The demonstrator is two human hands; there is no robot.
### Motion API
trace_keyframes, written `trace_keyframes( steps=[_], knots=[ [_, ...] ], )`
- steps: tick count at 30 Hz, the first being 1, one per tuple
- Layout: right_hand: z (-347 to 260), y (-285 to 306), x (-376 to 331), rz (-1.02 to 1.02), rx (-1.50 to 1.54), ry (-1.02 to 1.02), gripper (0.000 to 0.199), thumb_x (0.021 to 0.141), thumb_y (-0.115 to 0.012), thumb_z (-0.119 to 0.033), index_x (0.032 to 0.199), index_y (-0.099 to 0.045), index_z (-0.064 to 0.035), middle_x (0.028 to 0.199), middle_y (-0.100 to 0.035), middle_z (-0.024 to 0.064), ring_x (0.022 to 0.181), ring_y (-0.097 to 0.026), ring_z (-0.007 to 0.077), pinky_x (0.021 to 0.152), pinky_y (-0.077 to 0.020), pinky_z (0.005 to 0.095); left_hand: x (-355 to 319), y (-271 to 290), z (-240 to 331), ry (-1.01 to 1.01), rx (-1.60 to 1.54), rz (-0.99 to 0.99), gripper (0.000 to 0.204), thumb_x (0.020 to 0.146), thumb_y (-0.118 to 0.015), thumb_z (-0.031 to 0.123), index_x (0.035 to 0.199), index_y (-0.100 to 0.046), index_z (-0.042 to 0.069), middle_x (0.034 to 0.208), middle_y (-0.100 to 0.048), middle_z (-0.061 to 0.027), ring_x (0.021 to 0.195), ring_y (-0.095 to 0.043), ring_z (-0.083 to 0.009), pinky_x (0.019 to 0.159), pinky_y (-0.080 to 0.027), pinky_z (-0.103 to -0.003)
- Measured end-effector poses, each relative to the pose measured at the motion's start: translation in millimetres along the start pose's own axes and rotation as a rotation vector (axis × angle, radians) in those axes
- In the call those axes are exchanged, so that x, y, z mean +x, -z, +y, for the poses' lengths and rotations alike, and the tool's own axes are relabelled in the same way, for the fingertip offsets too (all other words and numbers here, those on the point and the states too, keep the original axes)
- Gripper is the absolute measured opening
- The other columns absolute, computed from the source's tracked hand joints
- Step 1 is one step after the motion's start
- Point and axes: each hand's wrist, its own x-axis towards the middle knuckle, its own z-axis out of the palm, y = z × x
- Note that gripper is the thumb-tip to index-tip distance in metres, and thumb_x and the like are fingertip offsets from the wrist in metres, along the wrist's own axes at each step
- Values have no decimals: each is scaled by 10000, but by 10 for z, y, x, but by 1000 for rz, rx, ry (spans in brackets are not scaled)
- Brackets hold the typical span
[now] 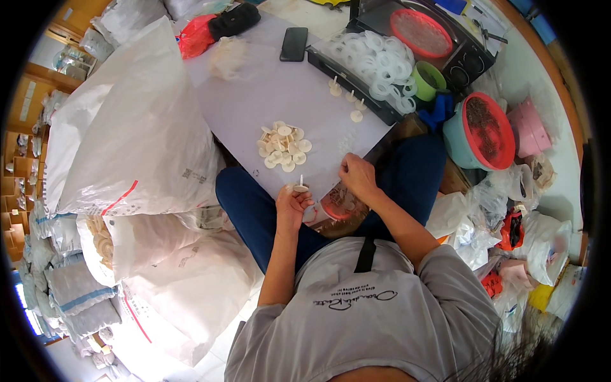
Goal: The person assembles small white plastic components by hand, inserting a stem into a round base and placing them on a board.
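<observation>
My left hand (291,207) is at the near edge of the table, its fingers closed on a cream disc (301,188) with a thin stem pointing up. To its right my right hand (358,176) rests by the table's right edge with fingertips pinched together; whatever is in them is too small to make out. Some tiny clear pieces (347,141) lie just beyond those fingertips. A heap of cream discs (284,148) sits on the table ahead of my left hand. Several stemmed discs (356,116) stand beside the black tray. Below my hands is a red dish (338,205), partly covered.
White translucent rings (375,60) fill a black tray (353,84). A phone (293,44) lies at the table's far side. A red sieve (421,33), a green cup (429,79) and a red-rimmed basin (470,149) are to the right. Big white sacks (140,127) crowd the left.
</observation>
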Motion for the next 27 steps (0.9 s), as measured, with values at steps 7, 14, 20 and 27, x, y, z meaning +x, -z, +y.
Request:
trace_keyframes(
  steps=[7, 14, 20, 27],
  knots=[
    [94, 48, -42, -86, 368, -125, 121, 725, -590, -113, 804, -543, -34, 730, -592, 116, 657, -585, 244, 613, -458, 329, -65, -212, -59, -108, 298, -17, 73, 838, -537, 58, 908, -515, 50, 827, -598, -110, 673, -598, -175, 498, -515, -265],
    [-204, 24, -322, -323, 811, 1, 97, 779, -576, -60, 808, -512, 8, 682, -571, 34, 624, -537, 85, 582, -449, 241, -179, -267, -149, -193, 595, -112, 147, 821, -543, -1, 961, -537, 45, 793, -583, -61, 541, -557, -110, 425, -476, -239],
    [-261, 25, -447, -367, 900, -63, 77, 781, -575, -39, 812, -518, 3, 685, -579, 33, 613, -557, 82, 577, -461, 220, -309, -367, -115, -167, 644, -168, 120, 827, -557, 16, 944, -536, 35, 760, -575, -41, 479, -529, -92, 407, -445, -215],
    [-273, 95, -511, -421, 955, -70, 60, 786, -564, -13, 815, -522, 17, 712, -595, 44, 656, -590, 93, 600, -481, 222, -309, -304, -72, -152, 792, -203, 68, 852, -568, 68, 908, -564, 29, 712, -562, -16, 477, -500, -61, 397, -413, -201]
  ],
)
